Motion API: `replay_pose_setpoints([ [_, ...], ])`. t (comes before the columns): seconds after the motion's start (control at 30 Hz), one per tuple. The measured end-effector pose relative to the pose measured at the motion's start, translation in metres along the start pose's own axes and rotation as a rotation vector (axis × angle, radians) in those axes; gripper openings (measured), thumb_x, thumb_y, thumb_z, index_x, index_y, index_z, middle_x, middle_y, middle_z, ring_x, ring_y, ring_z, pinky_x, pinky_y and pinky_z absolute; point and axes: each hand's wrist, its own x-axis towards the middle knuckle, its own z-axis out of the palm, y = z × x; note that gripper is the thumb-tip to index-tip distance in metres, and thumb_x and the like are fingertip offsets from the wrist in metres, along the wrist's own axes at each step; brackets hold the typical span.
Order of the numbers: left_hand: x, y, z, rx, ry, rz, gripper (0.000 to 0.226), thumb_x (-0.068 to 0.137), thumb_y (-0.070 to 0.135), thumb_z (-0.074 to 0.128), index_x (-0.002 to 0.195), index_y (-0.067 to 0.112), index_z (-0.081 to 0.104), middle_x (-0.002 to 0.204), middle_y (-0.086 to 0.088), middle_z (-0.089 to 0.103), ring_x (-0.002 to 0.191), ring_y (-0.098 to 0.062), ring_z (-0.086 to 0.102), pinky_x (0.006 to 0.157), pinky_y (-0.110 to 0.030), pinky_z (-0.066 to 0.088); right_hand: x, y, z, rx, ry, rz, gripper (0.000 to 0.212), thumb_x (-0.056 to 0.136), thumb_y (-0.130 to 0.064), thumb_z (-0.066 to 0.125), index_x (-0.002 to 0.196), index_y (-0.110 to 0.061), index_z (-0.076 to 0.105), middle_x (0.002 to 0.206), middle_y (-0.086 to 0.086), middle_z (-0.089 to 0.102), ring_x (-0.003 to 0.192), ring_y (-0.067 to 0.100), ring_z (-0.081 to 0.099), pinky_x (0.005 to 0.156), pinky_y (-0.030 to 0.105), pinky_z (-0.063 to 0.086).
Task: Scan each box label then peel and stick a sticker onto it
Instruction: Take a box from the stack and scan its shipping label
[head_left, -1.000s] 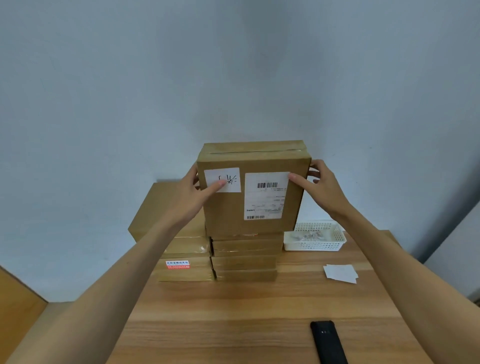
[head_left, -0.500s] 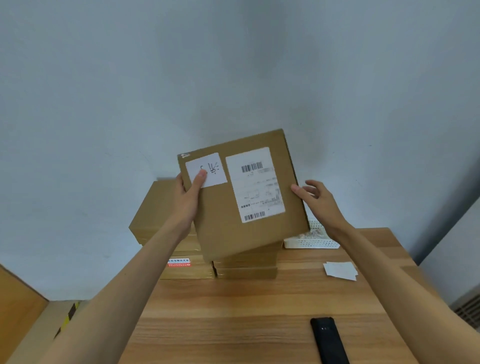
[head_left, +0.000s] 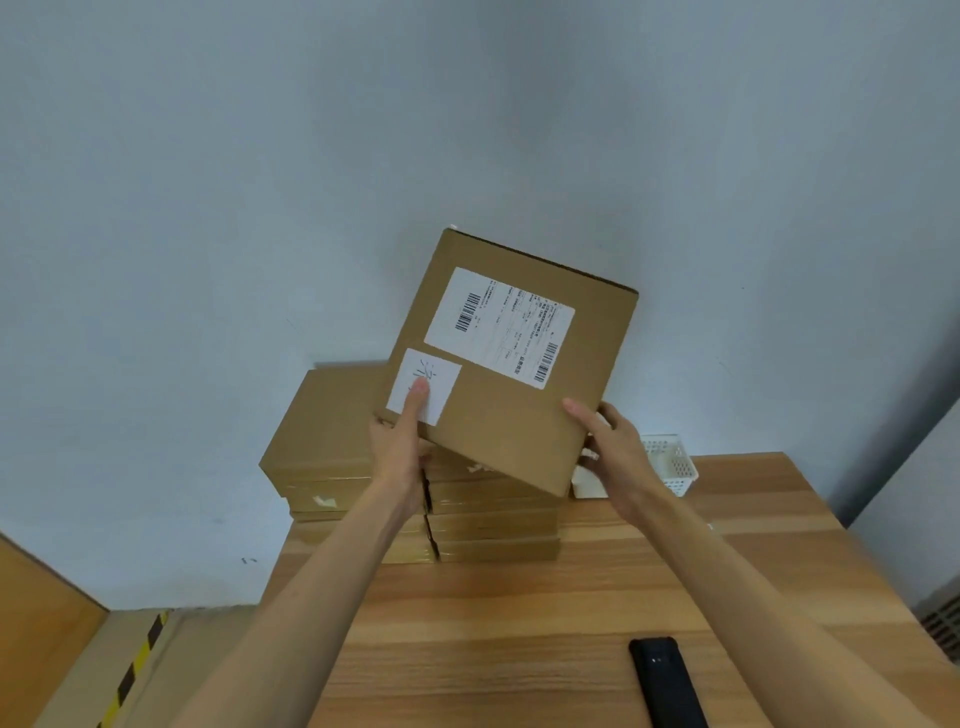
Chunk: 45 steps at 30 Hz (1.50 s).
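I hold a flat brown cardboard box (head_left: 519, 410) in the air above the stacks, turned clockwise so its corner points up. Its face carries a white shipping label (head_left: 501, 327) with barcodes and a small white sticker (head_left: 431, 382) with a black mark. My left hand (head_left: 400, 447) grips the box's lower left corner, thumb pressed on the sticker. My right hand (head_left: 613, 447) grips the lower right edge, thumb on the face. A black scanner (head_left: 667, 683) lies on the wooden table (head_left: 519, 623) near the front right.
Two stacks of brown boxes (head_left: 493, 525) stand at the table's back against the grey wall; the left stack (head_left: 322, 452) is taller. A white plastic basket (head_left: 670, 462) sits behind my right hand. A cardboard carton with yellow-black tape (head_left: 130, 670) lies at lower left.
The box was lifted off the right stack and rotated clockwise in the air. My right hand let go briefly, then took hold of the lower right edge again.
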Motion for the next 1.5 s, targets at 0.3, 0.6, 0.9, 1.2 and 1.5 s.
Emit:
replay_pose_setpoints([
  [0.3,0.011,0.017,-0.051,0.634,-0.323,0.254,0.091,0.078,0.060,0.076,0.155,0.039,0.033,0.150,0.009,0.045,0.136,-0.006,0.044,0.108,-0.031,0.039,0.002,-0.058,-0.070,-0.523,-0.288,0.081,0.031,0.090,-0.033,0.070,0.121,-0.028,0.071,0.112,-0.001,0.076,0.102,0.018,0.073,0.090,0.033,0.054],
  [0.6,-0.023,-0.074,-0.079,0.518,-0.434,-0.118,0.044,0.086,0.048,0.074,0.128,0.038,0.064,0.121,0.003,0.073,0.112,-0.013,0.069,0.090,-0.026,0.053,0.015,-0.010,-0.068,-0.743,-0.355,0.165,0.041,0.082,-0.052,0.074,0.118,-0.033,0.073,0.116,-0.008,0.074,0.107,0.010,0.069,0.098,0.030,0.052],
  [0.9,-0.057,-0.183,-0.123,0.447,-0.212,-0.395,0.054,0.093,0.052,0.064,0.142,0.033,0.052,0.126,0.004,0.070,0.109,-0.015,0.068,0.088,-0.038,0.054,-0.039,0.142,-0.103,-0.532,0.058,0.287,0.084,0.070,-0.079,0.068,0.130,-0.022,0.055,0.126,-0.006,0.062,0.112,0.015,0.063,0.099,0.041,0.051],
  [1.2,-0.063,-0.247,-0.108,0.469,-0.103,-0.489,0.044,0.104,0.041,0.052,0.146,0.031,0.045,0.113,0.016,0.060,0.095,-0.001,0.057,0.084,-0.018,0.043,-0.074,0.248,-0.105,-0.331,0.044,0.520,0.039,0.092,-0.035,0.071,0.126,-0.019,0.063,0.116,-0.005,0.073,0.099,0.008,0.072,0.082,0.026,0.058],
  [1.5,-0.044,-0.310,-0.120,0.553,-0.242,-0.575,0.051,0.097,0.036,0.066,0.145,0.029,0.051,0.123,0.014,0.069,0.105,0.001,0.067,0.090,-0.026,0.057,-0.062,0.300,-0.124,-0.386,0.094,0.622,0.032,0.098,-0.038,0.063,0.122,-0.017,0.064,0.109,-0.007,0.073,0.097,0.008,0.070,0.080,0.024,0.054],
])
